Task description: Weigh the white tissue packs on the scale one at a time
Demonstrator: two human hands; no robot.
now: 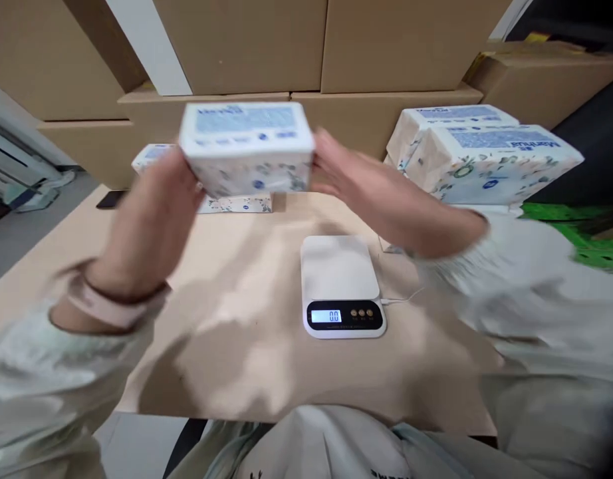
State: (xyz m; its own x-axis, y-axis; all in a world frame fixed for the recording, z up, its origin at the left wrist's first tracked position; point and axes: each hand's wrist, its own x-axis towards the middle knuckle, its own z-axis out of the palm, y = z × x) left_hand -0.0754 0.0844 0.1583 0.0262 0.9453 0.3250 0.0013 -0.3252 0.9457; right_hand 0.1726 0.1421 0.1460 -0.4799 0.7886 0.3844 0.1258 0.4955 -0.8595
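Observation:
A white and blue tissue pack (246, 150) is held up between both hands above the table. My left hand (154, 213) presses on its left end, fingers partly hidden behind it. At its right end my right hand (366, 183) holds on, fingers together, somewhat blurred. Below and to the right, a white kitchen scale (339, 269) lies on the table, its display reading 0.0. Behind the held pack, another tissue pack (237, 204) is partly hidden. Stacked packs (490, 166) stand at the right, behind my right forearm.
Cardboard boxes (246, 46) form a wall along the back of the wooden table (227, 346). A dark flat object (111, 199) lies at the table's left back edge. A white cable (403, 299) runs from the scale to the right. Green plastic (586, 239) shows at far right.

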